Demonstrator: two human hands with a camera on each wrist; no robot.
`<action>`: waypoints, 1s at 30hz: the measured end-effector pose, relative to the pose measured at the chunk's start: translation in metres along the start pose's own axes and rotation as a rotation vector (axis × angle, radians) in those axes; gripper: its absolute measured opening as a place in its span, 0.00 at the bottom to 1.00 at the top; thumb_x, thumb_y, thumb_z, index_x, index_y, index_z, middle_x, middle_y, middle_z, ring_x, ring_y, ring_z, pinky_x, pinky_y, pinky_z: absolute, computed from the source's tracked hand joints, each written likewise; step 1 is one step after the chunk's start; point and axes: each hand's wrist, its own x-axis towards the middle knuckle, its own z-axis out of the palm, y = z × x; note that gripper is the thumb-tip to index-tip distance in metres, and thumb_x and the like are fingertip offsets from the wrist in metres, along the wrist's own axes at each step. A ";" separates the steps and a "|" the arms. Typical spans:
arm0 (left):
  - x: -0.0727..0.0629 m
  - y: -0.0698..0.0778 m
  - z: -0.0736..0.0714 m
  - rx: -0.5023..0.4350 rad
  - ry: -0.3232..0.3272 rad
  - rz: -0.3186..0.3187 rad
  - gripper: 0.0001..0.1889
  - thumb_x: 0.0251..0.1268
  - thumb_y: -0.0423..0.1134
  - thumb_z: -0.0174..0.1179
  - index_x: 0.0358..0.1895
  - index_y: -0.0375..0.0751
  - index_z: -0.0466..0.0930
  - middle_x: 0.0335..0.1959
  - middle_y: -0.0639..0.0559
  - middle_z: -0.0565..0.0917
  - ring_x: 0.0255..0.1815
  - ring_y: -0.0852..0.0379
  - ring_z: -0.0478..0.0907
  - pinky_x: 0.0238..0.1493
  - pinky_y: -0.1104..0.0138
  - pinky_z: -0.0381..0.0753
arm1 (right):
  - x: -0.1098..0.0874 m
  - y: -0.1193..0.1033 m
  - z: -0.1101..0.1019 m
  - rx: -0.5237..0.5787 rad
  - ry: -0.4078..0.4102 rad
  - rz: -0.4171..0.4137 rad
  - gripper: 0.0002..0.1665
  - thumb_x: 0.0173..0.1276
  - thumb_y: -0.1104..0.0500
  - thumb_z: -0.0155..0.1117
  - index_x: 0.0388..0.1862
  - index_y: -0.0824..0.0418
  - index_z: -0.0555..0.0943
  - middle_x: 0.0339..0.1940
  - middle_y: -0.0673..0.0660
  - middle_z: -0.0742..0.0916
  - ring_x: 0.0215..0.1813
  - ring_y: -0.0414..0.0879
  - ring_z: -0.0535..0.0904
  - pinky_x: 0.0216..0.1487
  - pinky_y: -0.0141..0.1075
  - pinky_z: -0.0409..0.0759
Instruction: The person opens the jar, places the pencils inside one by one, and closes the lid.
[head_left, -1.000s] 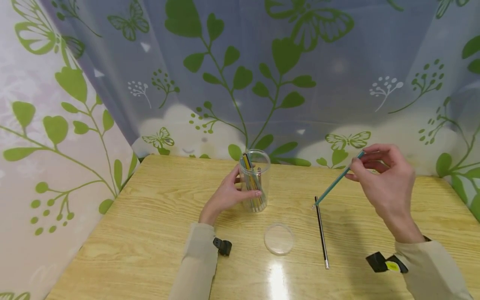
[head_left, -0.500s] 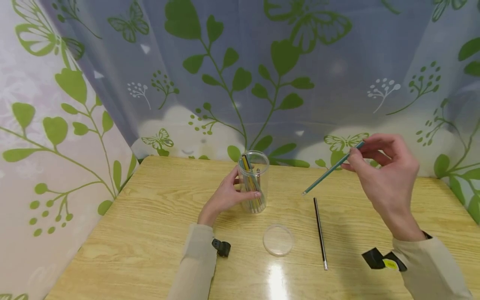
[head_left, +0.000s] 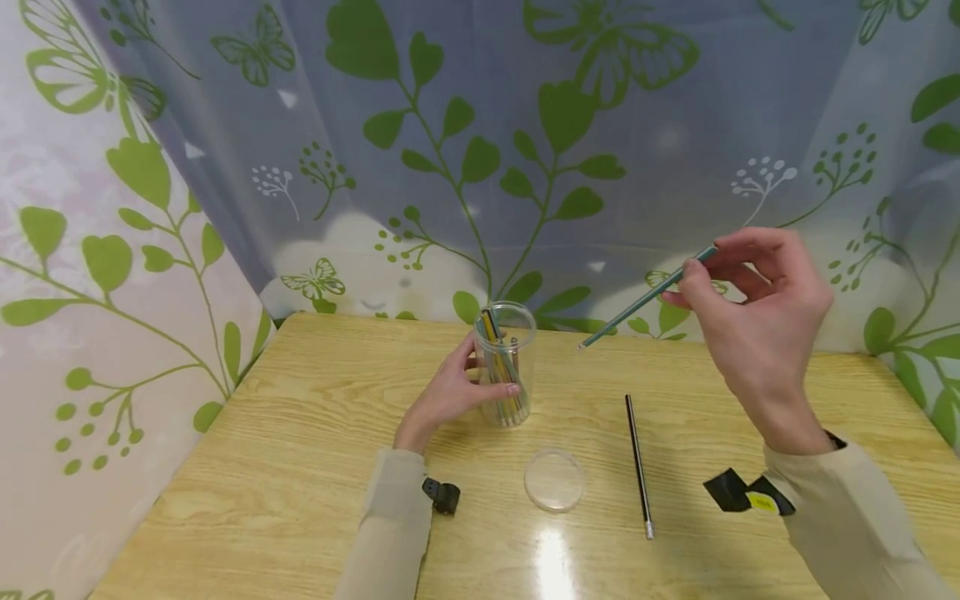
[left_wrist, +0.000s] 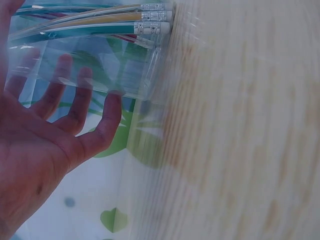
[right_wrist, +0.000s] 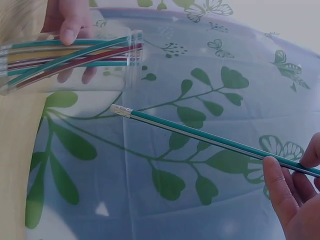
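My left hand [head_left: 447,392] grips a clear plastic cup [head_left: 521,367] standing upright on the table, thumb across its front. Several pencils [head_left: 504,358] in teal, yellow and dark red lean inside it, white erasers down at the bottom, as the left wrist view [left_wrist: 150,25] shows. Raised at the right, my right hand [head_left: 765,317] pinches a teal pencil [head_left: 637,304] near one end. Its eraser end [right_wrist: 120,110] points down and left toward the cup, apart from it. A black pencil [head_left: 638,467] lies on the wood below, eraser end nearest me.
A round clear lid [head_left: 553,481] lies flat on the wooden table [head_left: 300,467], in front of the cup and left of the black pencil. Behind the table's far edge hangs a blue-grey cloth [head_left: 660,167] printed with green leaves and butterflies.
My right hand has risen with the teal pencil, whose eraser end has swung up and left from over the black pencil toward the cup. My left hand and the cup have stayed put.
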 end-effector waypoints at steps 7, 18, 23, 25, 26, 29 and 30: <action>0.001 -0.001 0.000 0.000 -0.003 0.018 0.51 0.54 0.49 0.78 0.78 0.74 0.56 0.69 0.58 0.71 0.71 0.46 0.71 0.65 0.46 0.79 | 0.002 -0.003 0.011 0.066 0.029 -0.038 0.14 0.59 0.80 0.63 0.41 0.69 0.79 0.32 0.58 0.82 0.29 0.45 0.86 0.31 0.35 0.88; 0.001 -0.002 -0.001 -0.006 -0.006 0.031 0.50 0.54 0.48 0.79 0.76 0.79 0.57 0.68 0.58 0.72 0.71 0.46 0.71 0.65 0.46 0.79 | 0.005 -0.007 0.029 0.141 0.069 -0.084 0.14 0.58 0.81 0.65 0.41 0.70 0.79 0.31 0.61 0.83 0.30 0.50 0.86 0.31 0.40 0.89; 0.001 -0.002 -0.001 -0.002 -0.008 0.033 0.50 0.55 0.47 0.78 0.77 0.79 0.56 0.68 0.59 0.72 0.70 0.46 0.72 0.64 0.47 0.80 | 0.004 -0.005 0.038 0.144 0.043 -0.079 0.15 0.57 0.82 0.64 0.41 0.71 0.79 0.30 0.59 0.84 0.30 0.48 0.87 0.31 0.38 0.89; 0.001 -0.001 -0.001 -0.004 -0.010 0.029 0.50 0.55 0.47 0.78 0.77 0.79 0.56 0.69 0.59 0.72 0.70 0.46 0.72 0.63 0.47 0.81 | 0.003 -0.004 0.041 0.139 0.029 -0.075 0.15 0.57 0.82 0.64 0.41 0.72 0.78 0.30 0.58 0.84 0.30 0.47 0.87 0.31 0.38 0.89; 0.001 -0.001 -0.001 -0.005 -0.010 0.026 0.50 0.55 0.47 0.78 0.77 0.79 0.55 0.69 0.59 0.72 0.70 0.46 0.72 0.63 0.47 0.81 | 0.003 -0.002 0.042 0.134 0.023 -0.073 0.14 0.57 0.81 0.64 0.41 0.72 0.78 0.30 0.58 0.84 0.30 0.47 0.87 0.31 0.38 0.89; 0.000 0.000 -0.001 -0.014 -0.013 0.020 0.50 0.55 0.48 0.78 0.77 0.79 0.55 0.69 0.58 0.71 0.70 0.45 0.72 0.61 0.46 0.82 | 0.002 0.002 0.046 0.121 0.004 -0.066 0.14 0.57 0.81 0.64 0.41 0.71 0.79 0.31 0.57 0.84 0.30 0.46 0.87 0.31 0.37 0.89; 0.000 0.000 -0.001 -0.015 -0.014 0.018 0.50 0.55 0.48 0.78 0.77 0.80 0.55 0.69 0.59 0.71 0.70 0.46 0.72 0.60 0.46 0.82 | 0.001 0.004 0.047 0.116 -0.003 -0.065 0.14 0.57 0.81 0.64 0.41 0.72 0.78 0.32 0.57 0.84 0.30 0.46 0.87 0.31 0.37 0.89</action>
